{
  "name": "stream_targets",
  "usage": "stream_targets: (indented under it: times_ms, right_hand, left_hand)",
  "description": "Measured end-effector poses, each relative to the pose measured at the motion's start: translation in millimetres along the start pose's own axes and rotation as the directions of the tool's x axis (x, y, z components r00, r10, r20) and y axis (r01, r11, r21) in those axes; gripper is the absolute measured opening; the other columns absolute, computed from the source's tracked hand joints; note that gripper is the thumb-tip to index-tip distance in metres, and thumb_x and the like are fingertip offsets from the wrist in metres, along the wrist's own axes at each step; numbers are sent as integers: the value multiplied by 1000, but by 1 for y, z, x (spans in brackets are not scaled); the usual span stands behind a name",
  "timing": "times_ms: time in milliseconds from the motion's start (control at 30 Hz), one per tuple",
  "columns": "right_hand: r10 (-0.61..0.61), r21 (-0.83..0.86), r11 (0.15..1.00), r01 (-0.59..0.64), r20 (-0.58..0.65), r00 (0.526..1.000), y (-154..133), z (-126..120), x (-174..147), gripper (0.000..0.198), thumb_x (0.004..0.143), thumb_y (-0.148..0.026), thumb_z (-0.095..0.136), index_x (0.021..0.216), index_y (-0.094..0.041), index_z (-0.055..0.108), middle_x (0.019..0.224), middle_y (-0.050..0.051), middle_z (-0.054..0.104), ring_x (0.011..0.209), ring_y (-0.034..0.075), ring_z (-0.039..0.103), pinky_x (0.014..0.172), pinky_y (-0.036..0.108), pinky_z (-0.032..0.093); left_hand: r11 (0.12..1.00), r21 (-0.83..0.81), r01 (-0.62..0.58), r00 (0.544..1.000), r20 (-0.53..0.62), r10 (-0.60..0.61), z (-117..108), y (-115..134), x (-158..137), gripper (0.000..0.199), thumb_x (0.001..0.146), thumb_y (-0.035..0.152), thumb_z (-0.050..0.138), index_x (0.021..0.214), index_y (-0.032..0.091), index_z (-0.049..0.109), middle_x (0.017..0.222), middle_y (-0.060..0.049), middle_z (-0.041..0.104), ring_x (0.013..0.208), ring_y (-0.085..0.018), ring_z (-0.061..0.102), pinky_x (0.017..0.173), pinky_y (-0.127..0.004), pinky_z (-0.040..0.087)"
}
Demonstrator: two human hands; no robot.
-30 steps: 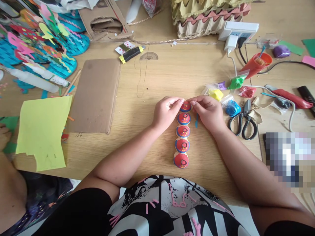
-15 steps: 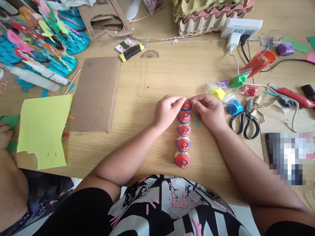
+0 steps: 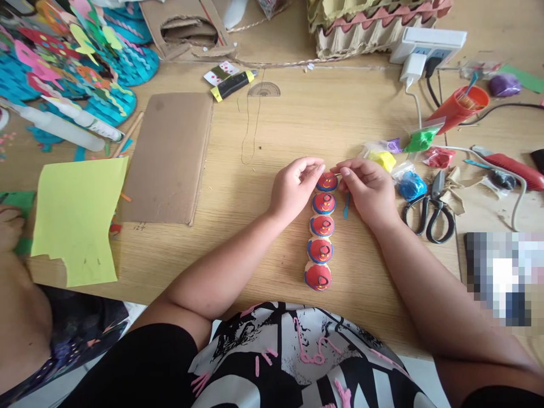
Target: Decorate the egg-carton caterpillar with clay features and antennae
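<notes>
A row of joined egg-carton cups [image 3: 322,226] stands on the table before me, topped with red and edged in blue, with small yellow smiles and dark loops on the nearer ones. At the far end, the last cup [image 3: 327,182] shows a yellow smile. My left hand [image 3: 296,184] is at its left, thumb and fingertips pinched over its top edge. On the other side my right hand [image 3: 364,184] pinches too, its fingertips close to the left ones. Whatever sits between the fingertips is too small to make out. A small blue stick [image 3: 346,206] lies beside the cups.
Scissors [image 3: 431,209], clay packets [image 3: 412,186] and a tilted orange cup [image 3: 461,110] are at the right. A cardboard sheet [image 3: 168,158] and yellow paper [image 3: 79,221] lie left. Egg trays [image 3: 374,39] and a power strip [image 3: 429,45] are behind. Another person's hand [image 3: 9,226] rests at far left.
The view has shifted slightly, so most things appear a little further right. Both hands stay pinched at the far cup, with the right fingertips slightly further from its surface.
</notes>
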State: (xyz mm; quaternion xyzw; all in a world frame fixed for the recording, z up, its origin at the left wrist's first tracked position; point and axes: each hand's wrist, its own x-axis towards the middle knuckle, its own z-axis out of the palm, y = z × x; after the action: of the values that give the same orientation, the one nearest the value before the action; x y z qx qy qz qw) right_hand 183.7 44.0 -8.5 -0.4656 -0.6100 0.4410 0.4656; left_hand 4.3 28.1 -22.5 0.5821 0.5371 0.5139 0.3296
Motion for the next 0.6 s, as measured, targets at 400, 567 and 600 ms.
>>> stream_targets:
  times_ms: [400, 567, 600]
  right_hand:
    - [-211, -301, 937, 178, -80, 974, -15, -14, -16, 55, 101, -68, 53, 78, -24, 76, 75, 6, 67, 77, 22, 65, 79, 40, 56]
    - [-244, -388, 894, 226, 1, 970, -19, -12, -17, 57, 103, -66, 52, 69, -25, 72, 69, 6, 61, 70, 21, 59, 71, 39, 53]
    - [-241, -394, 892, 223, 2, 970, -19, -12, -17, 57, 103, -66, 52, 68, -25, 72, 69, 6, 61, 70, 21, 58, 71, 39, 53]
  left_hand:
    - [1000, 13, -7, 997, -79, 8, -10, 9, -3, 49, 104, 60, 55, 76, 21, 67, 79, -3, 72, 78, -15, 68, 76, -27, 54]
    - [994, 100, -51, 998, -35, 55, -10, 8, -5, 41, 103, 52, 60, 78, 21, 72, 81, -4, 75, 79, -16, 68, 76, -29, 53]
    - [993, 107, -48, 998, -33, 52, -10, 7, -5, 40, 102, 51, 61, 80, 20, 73, 82, -4, 76, 79, -16, 69, 76, -29, 53]
